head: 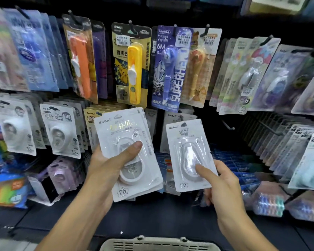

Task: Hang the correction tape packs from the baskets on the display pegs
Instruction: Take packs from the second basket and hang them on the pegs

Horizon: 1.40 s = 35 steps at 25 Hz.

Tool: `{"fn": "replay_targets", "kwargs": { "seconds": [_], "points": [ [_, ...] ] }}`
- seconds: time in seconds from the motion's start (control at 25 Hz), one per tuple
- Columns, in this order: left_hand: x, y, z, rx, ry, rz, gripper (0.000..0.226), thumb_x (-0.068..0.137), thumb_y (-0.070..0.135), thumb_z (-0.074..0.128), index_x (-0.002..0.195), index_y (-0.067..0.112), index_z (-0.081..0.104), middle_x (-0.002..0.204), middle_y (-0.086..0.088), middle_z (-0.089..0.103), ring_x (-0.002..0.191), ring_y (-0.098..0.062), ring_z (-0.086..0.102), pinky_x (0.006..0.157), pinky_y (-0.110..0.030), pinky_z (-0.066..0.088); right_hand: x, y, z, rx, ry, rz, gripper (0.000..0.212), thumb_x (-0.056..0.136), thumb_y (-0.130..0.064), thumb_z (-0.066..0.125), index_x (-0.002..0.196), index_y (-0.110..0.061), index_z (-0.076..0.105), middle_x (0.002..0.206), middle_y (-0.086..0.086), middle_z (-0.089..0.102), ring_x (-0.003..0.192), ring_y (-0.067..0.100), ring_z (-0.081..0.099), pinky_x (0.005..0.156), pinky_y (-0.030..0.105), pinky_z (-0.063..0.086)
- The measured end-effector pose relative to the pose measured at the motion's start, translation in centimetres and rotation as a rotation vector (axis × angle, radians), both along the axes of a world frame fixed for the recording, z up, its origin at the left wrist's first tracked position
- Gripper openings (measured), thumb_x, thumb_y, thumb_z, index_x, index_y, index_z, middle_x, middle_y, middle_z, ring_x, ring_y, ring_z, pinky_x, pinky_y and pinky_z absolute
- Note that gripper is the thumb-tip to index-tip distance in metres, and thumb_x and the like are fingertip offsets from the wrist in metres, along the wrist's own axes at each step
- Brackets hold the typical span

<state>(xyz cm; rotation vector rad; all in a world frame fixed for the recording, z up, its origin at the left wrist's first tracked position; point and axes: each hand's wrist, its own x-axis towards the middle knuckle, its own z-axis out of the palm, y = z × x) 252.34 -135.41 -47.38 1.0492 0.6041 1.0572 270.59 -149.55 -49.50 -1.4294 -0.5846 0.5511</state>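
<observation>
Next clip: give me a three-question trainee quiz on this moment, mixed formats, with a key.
1. True or false: the left hand holds a stack of several white packs.
2. Which hand holds the single white pack? A) left B) right C) neither
3. Fill in: at the bottom edge of the view sits a grey ____.

Key: 1 true; 2 B, the right hand pinches it at its lower edge; 3 basket.

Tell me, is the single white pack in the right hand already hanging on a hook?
Not hung. The right hand grips the single white correction tape pack in front of the display, with no peg through its top.
</observation>
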Motion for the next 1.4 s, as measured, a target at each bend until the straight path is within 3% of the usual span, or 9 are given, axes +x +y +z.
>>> {"fn": "replay_targets", "kwargs": {
  "seconds": [0.16, 0.36, 0.44, 0.6, 0.88, 1.12, 1.2, 1.28, 1.4],
  "points": [
    [0.4, -0.4, -0.6, 0.038, 0.041, -0.031, 0.075, 0.051, 0.031, 0.091, 0.122, 0.023, 0.068, 0.11, -0.002, 0.079, 0.1, -0.025, 0.076, 0.082, -0.041, 0.06, -0.4, 0.7, -0.5, -0.074, 0.26, 0.083, 0.042, 0.088, -0.027, 0.077, 0.119, -0.037, 0.051, 0.094, -0.001, 0.077, 0.071, 0.02, 0.074, 0.052, 0.032, 0.054],
    [1.5, -1.6, -1.5, 0.127, 0.142, -0.082, 0.081, 0.049, 0.033, 0.096, 0.122, 0.024, 0.064, 0.106, 0.001, 0.079, 0.095, -0.021, 0.077, 0.072, -0.034, 0.063, -3.6, 1.4, -0.4, -0.074, -0.229, 0.359, 0.046, 0.066, -0.063, 0.081, 0.104, -0.046, 0.062, 0.101, -0.008, 0.075, 0.087, 0.005, 0.07, 0.073, 0.022, 0.055],
    [1.6, -1.8, -1.8, 0.07, 0.134, -0.181, 0.083, 0.05, 0.036, 0.1, 0.123, 0.026, 0.063, 0.111, -0.002, 0.078, 0.098, -0.023, 0.077, 0.076, -0.038, 0.063, -4.1, 1.6, -0.1, -0.029, -0.227, 0.32, 0.044, 0.065, -0.057, 0.085, 0.099, -0.04, 0.062, 0.093, -0.005, 0.077, 0.081, 0.007, 0.072, 0.067, 0.02, 0.055],
    [1.3, -1.4, -1.8, -0.044, 0.004, -0.367, 0.072, 0.067, 0.029, 0.088, 0.133, 0.025, 0.061, 0.125, -0.009, 0.073, 0.114, -0.032, 0.07, 0.096, -0.047, 0.055, -2.2, 1.3, 1.1, 0.171, 0.052, 0.266, 0.038, 0.081, -0.027, 0.081, 0.112, -0.013, 0.065, 0.089, 0.008, 0.079, 0.079, 0.019, 0.076, 0.062, 0.02, 0.056],
    [2.0, -1.3, -2.0, -0.008, -0.014, -0.229, 0.069, 0.061, 0.017, 0.092, 0.125, 0.022, 0.066, 0.118, -0.009, 0.076, 0.105, -0.031, 0.074, 0.079, -0.042, 0.063, -1.6, 0.7, 1.1, 0.294, -0.01, 0.087, 0.015, 0.094, -0.014, 0.067, 0.104, -0.025, 0.065, 0.087, 0.001, 0.076, 0.07, 0.009, 0.072, 0.049, 0.018, 0.053],
    [0.7, 0.7, -1.2, 0.11, -0.028, 0.126, 0.037, 0.074, 0.012, 0.08, 0.101, 0.035, 0.072, 0.103, 0.005, 0.08, 0.09, -0.017, 0.078, 0.062, -0.025, 0.06, 0.4, -0.2, -0.2, 0.088, -0.305, -0.138, 0.019, 0.097, -0.027, 0.066, 0.102, -0.044, 0.072, 0.095, -0.016, 0.073, 0.071, 0.007, 0.061, 0.07, 0.033, 0.049],
    [0.7, 0.3, -1.1, 0.13, -0.039, 0.11, 0.042, 0.066, 0.021, 0.083, 0.105, 0.034, 0.072, 0.106, 0.005, 0.079, 0.094, -0.016, 0.077, 0.066, -0.025, 0.061, -0.3, 0.4, -0.7, 0.053, -0.166, -0.048, 0.028, 0.097, -0.025, 0.066, 0.112, -0.048, 0.071, 0.097, -0.015, 0.074, 0.064, 0.01, 0.066, 0.062, 0.031, 0.055],
    [1.0, -0.2, -1.2, 0.141, -0.008, 0.084, 0.059, 0.058, 0.029, 0.087, 0.114, 0.029, 0.069, 0.109, 0.004, 0.079, 0.096, -0.017, 0.077, 0.069, -0.025, 0.061, -0.9, 1.0, -0.9, 0.021, -0.024, 0.084, 0.047, 0.096, -0.02, 0.068, 0.126, -0.054, 0.058, 0.122, -0.02, 0.063, 0.08, 0.004, 0.073, 0.067, 0.026, 0.059],
    [1.3, -0.7, -1.5, 0.106, 0.05, 0.075, 0.063, 0.054, 0.031, 0.089, 0.113, 0.029, 0.067, 0.103, 0.004, 0.08, 0.091, -0.017, 0.078, 0.064, -0.026, 0.061, -1.4, 1.3, -0.7, -0.038, -0.177, 0.175, 0.057, 0.087, -0.037, 0.074, 0.127, -0.063, 0.043, 0.13, -0.024, 0.057, 0.1, -0.015, 0.061, 0.078, 0.02, 0.052]
  ]
}}
